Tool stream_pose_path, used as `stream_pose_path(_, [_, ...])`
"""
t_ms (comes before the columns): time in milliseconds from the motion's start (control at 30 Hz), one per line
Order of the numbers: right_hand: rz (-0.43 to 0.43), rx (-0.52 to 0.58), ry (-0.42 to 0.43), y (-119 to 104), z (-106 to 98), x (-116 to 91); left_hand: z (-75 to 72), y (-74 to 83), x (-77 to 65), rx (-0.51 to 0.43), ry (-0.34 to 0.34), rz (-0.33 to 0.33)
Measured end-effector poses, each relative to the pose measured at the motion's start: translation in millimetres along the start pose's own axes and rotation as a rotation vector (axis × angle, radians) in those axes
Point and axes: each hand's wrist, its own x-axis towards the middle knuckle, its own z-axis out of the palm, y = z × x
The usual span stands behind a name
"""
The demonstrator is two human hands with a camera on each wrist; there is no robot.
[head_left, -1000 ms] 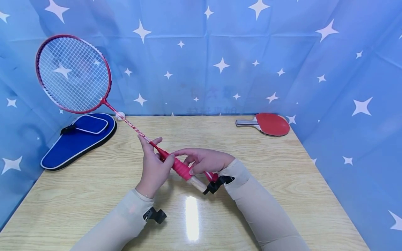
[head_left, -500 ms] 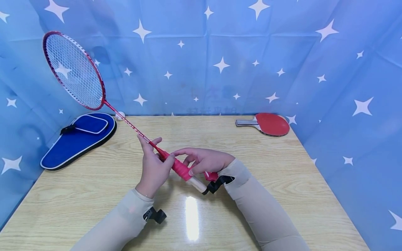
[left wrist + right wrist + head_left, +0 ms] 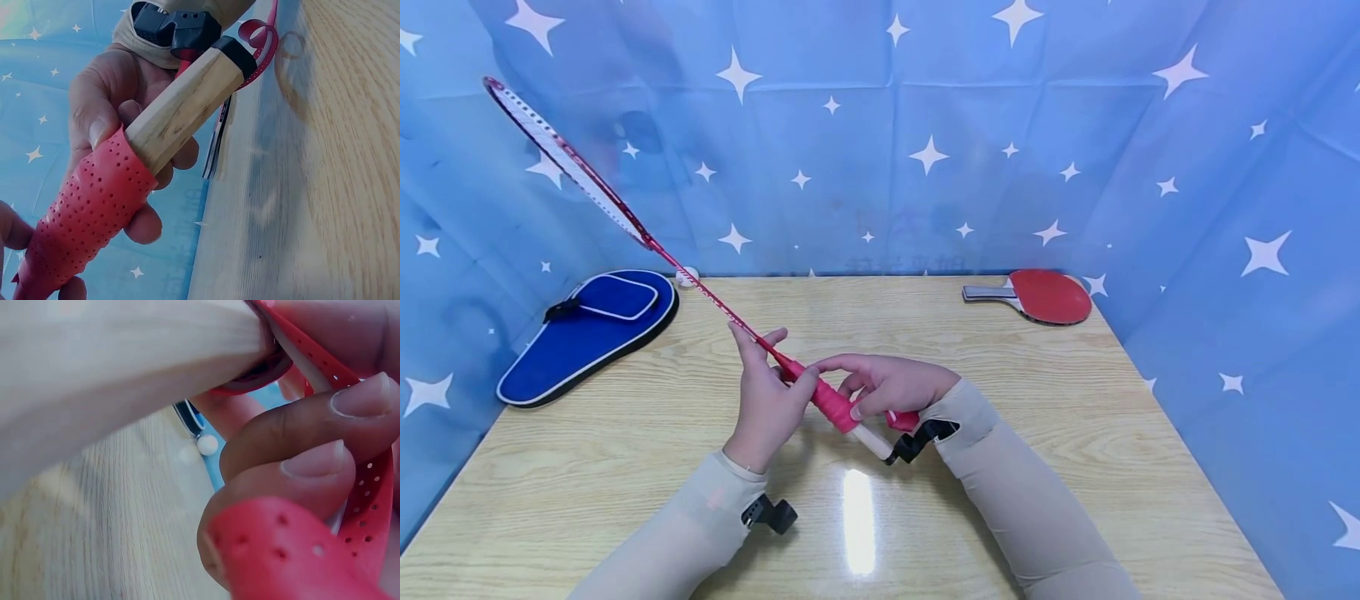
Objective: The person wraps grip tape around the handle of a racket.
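Note:
A red-and-white badminton racket [image 3: 702, 290] slants up to the left in the head view, its head seen almost edge-on. My left hand [image 3: 769, 408] holds it where the shaft meets the handle, thumb and fingers around it. Pink perforated grip tape [image 3: 100, 194] is wound around the upper handle. Below it, the bare wooden handle [image 3: 187, 106] ends in a black cap. My right hand [image 3: 901, 387] pinches the tape at the lower edge of the winding. A loose length of grip tape [image 3: 369, 512] passes between its fingers and hangs in a curl near the wrist.
On the wooden table [image 3: 1045, 467], a blue zipped paddle case [image 3: 572, 354] lies at the left. A white ball [image 3: 687, 276] sits beside it at the back edge. A red table tennis paddle [image 3: 1051, 297] lies at the back right. A starry blue curtain [image 3: 887, 167] encloses the table.
The racket has turned about its long axis, its head going from nearly face-on to nearly edge-on. Both hands have stayed in about the same place.

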Motion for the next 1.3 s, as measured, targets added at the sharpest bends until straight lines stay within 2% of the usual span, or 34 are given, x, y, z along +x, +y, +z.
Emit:
stream_pose_path(333, [-0.004,-0.019,0.017,-0.3,1.5,1.1,-1.3,2.8,-0.5,0.028,0.001,0.0])
stream_pose_path(733, [-0.03,0.02,-0.008,-0.1,2.1,0.3,-2.0,4.0,0.0,-0.025,0.011,-0.017])
stream_pose_path(1100, [0.006,-0.001,0.025,0.0,1.0,1.1,-1.7,3.9,-0.1,0.052,0.015,-0.009])
stream_pose_path(1300, [-0.013,0.05,0.01,1.4,1.7,2.4,-2.5,3.9,-0.1,0.027,0.016,-0.002])
